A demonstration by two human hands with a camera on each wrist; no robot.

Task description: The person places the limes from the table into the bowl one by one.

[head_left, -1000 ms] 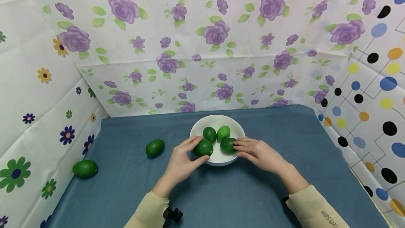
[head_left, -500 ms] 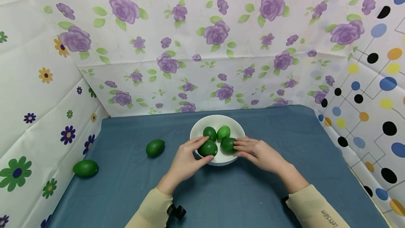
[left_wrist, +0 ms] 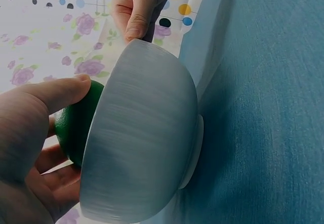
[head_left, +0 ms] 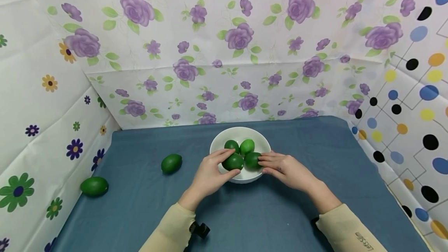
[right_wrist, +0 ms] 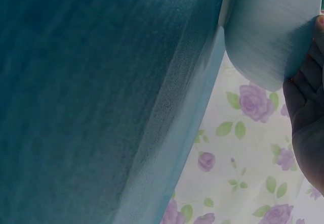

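A dark green fruit (head_left: 233, 162) is at the mouth of the white bowl (head_left: 261, 140), left of centre, pinched between the left hand's (head_left: 209, 173) thumb and fingers. Inside the bowl sit three other green fruits (head_left: 247, 146). At the bowl's right rim, the right hand (head_left: 289, 171) holds its fingers close together; I cannot tell whether it grips. Two outlying fruits (head_left: 171, 164) lie left of the bowl.

A makeshift booth (head_left: 217, 3), the wider room hidden: a blue-covered worktop (head_left: 297, 221) is enclosed by a rose-printed sheet (head_left: 224, 79) behind, a daisy-printed sheet (head_left: 38, 100) at left, a dotted sheet (head_left: 409, 119) at right.
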